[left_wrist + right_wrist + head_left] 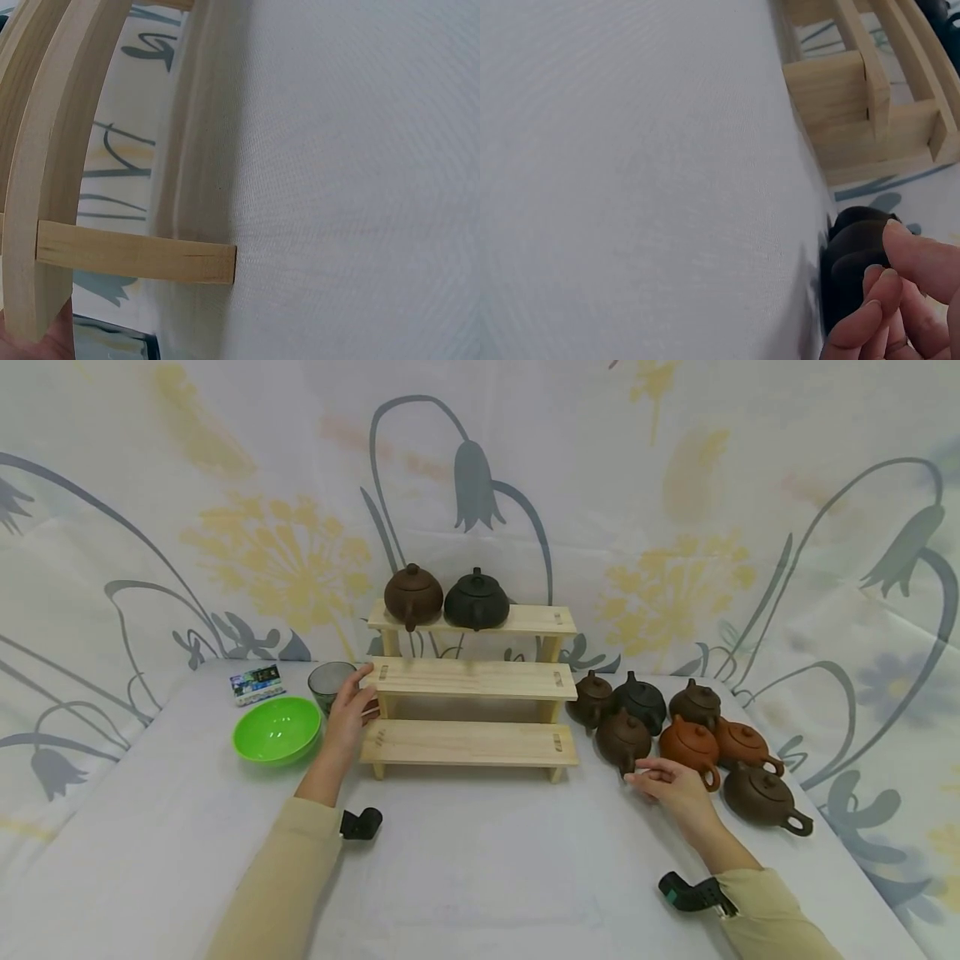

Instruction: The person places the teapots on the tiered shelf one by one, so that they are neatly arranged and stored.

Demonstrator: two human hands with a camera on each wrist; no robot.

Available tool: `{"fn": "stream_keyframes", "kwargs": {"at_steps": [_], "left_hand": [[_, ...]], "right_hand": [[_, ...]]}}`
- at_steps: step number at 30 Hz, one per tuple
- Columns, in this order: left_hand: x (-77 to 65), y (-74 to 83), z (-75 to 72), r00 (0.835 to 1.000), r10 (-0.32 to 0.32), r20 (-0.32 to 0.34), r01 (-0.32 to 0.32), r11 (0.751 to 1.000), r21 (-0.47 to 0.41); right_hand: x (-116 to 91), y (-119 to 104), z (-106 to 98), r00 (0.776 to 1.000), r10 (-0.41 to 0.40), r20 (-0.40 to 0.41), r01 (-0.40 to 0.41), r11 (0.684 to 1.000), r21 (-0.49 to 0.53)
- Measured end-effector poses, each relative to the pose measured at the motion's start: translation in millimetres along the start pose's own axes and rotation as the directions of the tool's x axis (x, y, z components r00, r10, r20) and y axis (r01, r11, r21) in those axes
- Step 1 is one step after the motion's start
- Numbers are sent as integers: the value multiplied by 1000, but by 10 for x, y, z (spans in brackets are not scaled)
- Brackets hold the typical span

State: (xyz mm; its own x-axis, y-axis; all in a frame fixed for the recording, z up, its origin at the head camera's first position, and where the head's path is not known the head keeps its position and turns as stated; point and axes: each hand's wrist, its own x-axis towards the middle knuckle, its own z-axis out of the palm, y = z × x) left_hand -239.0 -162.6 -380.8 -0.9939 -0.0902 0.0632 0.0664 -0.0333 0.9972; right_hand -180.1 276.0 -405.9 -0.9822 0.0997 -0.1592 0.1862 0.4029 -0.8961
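Note:
A three-tier wooden stand (468,743) stands on the white-covered table, with a brown teapot (413,596) and a black teapot (476,602) on its top shelf. My left hand (349,718) grips the left end of the middle shelf; in the left wrist view, only a bit of that hand (45,341) shows behind the shelf's end. To the right of the stand, thumb and fingertips of my right hand (678,793) pinch the handle of a dark brown teapot (622,739). The right wrist view shows these fingers close up at the dark handle (859,262).
Around the pinched teapot crowd several others, among them a black one (640,703), an orange-brown one (687,748) and a dark brown one (761,795). On the left are a green bowl (276,731), a grey glass (328,681) and a small patterned box (257,685). Patterned cloth hangs behind.

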Motion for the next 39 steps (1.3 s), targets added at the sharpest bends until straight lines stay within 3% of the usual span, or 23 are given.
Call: {"fn": "stream_keyframes", "kwargs": {"at_steps": [9,16,25,39], "left_hand": [[-8,3,-7,1000,1,6,-1,1000,4],[-7,7,-1,1000,-4,0,4,1000,10],[-9,15,8,1000,-13,2,13,1000,4],[5,-15,10,1000,-6,-8,7,1000,14]], "right_hand": [[89,34,50,995,-44,95,41,998,42],[67,12,80,995,-66,72,57,991,121],[53,-17,65,997,-63,39,58,991,124],[-81,-340,-11,993,-108,37,107,994,32]]}}
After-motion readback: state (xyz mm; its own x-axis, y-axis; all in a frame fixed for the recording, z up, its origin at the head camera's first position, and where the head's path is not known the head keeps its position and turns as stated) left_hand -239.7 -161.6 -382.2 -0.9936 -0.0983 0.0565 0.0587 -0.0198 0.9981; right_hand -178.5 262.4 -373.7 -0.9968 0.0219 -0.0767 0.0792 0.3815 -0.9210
